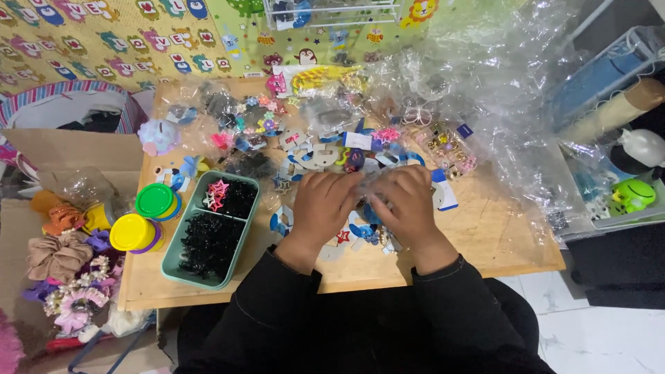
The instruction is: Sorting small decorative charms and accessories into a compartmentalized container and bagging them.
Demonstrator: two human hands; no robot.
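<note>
Both hands meet over the middle of a low wooden table [485,235]. My left hand [324,206] and my right hand [409,204] together pinch a small clear plastic packet [370,181] that holds a blue hair accessory. Black sleeves cover both arms. Under and around the hands lie several small carded hair clips in blue and white [360,232]. Just left of my left hand stands a green two-part tray [174,266] filled with black hair ties, with a pink star clip [217,194] in its upper part.
Small packets of clips and beads cover the table's far half [312,131]. Crumpled clear plastic [499,90] spreads to the right. Two lidded tubs, green [155,201] and yellow [131,232], stand at the left edge. Scrunchies [59,256] sit in a box on the left.
</note>
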